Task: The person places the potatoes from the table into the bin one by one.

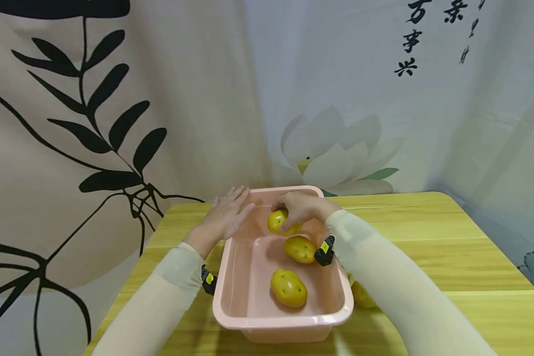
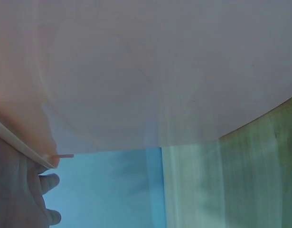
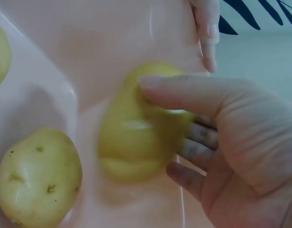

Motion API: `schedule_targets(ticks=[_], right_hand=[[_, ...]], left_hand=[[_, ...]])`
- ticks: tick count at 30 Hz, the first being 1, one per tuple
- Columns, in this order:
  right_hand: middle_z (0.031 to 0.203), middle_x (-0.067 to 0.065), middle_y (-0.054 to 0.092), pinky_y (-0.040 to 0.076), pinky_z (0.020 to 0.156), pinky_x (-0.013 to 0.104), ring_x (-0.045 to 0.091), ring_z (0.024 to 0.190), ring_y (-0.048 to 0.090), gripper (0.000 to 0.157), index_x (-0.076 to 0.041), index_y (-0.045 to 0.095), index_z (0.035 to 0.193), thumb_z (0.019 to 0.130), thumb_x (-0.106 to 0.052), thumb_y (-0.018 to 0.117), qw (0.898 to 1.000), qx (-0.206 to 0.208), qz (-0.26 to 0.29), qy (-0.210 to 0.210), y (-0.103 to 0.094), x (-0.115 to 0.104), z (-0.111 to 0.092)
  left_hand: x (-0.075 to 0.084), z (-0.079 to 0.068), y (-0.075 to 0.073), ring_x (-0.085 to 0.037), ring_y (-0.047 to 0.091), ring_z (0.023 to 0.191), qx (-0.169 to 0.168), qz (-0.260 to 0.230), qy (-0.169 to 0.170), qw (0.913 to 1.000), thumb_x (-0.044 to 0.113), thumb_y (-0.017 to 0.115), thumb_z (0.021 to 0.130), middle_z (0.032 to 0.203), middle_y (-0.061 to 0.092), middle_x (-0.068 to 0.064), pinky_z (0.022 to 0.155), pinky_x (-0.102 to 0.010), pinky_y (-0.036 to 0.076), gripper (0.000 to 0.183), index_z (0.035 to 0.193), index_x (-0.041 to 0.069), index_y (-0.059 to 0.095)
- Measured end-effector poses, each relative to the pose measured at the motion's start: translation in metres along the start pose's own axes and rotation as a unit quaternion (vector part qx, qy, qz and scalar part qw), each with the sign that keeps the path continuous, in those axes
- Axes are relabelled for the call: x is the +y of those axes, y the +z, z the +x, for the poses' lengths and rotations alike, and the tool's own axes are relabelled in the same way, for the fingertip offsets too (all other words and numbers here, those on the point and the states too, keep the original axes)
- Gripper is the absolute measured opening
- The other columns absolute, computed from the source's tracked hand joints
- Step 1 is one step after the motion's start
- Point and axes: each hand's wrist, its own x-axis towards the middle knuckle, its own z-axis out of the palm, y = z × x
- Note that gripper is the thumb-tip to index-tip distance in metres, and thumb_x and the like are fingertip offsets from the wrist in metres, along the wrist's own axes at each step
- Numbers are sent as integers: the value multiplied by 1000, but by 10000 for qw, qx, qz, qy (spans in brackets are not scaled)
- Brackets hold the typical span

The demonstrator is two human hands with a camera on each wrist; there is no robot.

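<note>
My right hand [image 1: 301, 206] grips a yellow potato [image 1: 276, 221] at the far end of a pink plastic basin [image 1: 285, 323]. In the right wrist view, thumb and fingers hold opposite sides of that potato [image 3: 124, 142], which is slightly blurred. Two more potatoes lie inside the basin: one [image 1: 300, 249] just below the held one and another [image 1: 289, 288] nearer the front. My left hand [image 1: 226, 216] rests on the basin's far left rim with its fingers straight. The left wrist view mostly shows the basin's outer wall [image 2: 136, 71].
The basin stands on a wooden-topped table [image 1: 427, 257]. Outside its right wall lies at least one more potato [image 1: 362, 296], partly hidden by my right sleeve [image 1: 396, 277]. Behind the table hangs a printed curtain [image 1: 204, 99] with dark leaves and a lotus.
</note>
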Motion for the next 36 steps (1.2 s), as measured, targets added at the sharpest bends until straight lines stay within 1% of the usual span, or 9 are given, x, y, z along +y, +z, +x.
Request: schedule_targets(ticks=[4,6,10,13,20,24,27,33,36], right_hand=[[120,3,58,41,91,27,17,109,52,57,-6,55,122,72,-19,78,9984,-86,527,161,-1,-2,0],[121,2,57,41,92,26,17,111,52,55,-8,55,122,73,-18,77,9981,-85,576,176,-1,-4,0],[118,-3,57,42,90,24,17,110,52,52,-12,57,120,73,-18,78,9977,-96,646,195,-1,-4,1],[120,-1,57,42,91,26,17,111,51,54,-11,55,121,72,-18,78,9969,-101,753,224,1,-3,0],[125,7,54,40,94,30,21,114,50,60,-5,52,126,73,-16,78,9952,-74,949,206,3,-3,-3],[125,7,54,41,94,30,21,114,49,60,-4,51,127,74,-17,77,9949,-105,988,185,4,-1,-3],[125,5,55,41,93,29,19,113,50,61,-6,52,127,73,-19,78,9955,-56,923,216,5,0,-2],[124,7,55,41,94,30,21,113,51,59,-4,53,126,74,-18,77,9960,-27,886,122,1,2,-1],[124,8,55,40,94,31,23,113,50,58,-3,53,125,74,-17,77,9958,-29,908,94,-1,3,-2]], left_hand=[[-2,-2,0,-25,3,138,7,-17,-37,10000,53,21,96,152,8,-4,104,-58,3,64,148,15,15],[-3,-2,0,-25,3,138,30,-7,-57,10000,54,21,96,152,8,-3,104,-58,3,65,148,16,15],[-3,-4,0,-24,2,138,-19,2,-77,10000,62,13,92,152,9,-3,104,-57,2,71,148,18,15],[-3,-5,1,-24,2,138,-67,-3,-76,9999,65,9,89,152,9,-2,104,-57,2,75,148,19,14],[-2,-5,3,-26,4,138,-51,19,-49,10000,61,14,92,152,9,-3,104,-58,3,71,148,17,15],[-1,-5,4,-24,3,138,-81,-19,-81,9999,57,18,94,152,8,-3,104,-58,3,67,148,17,14],[-1,-5,4,-24,3,138,-66,-34,-78,9999,55,20,95,152,8,-2,104,-58,3,65,148,18,14],[1,-3,2,-26,4,138,-28,-23,-63,10000,60,16,93,152,9,-3,104,-58,4,69,148,18,15],[2,-1,2,-25,3,138,-37,-7,-59,10000,59,18,94,152,8,-3,104,-58,4,68,148,19,14]])
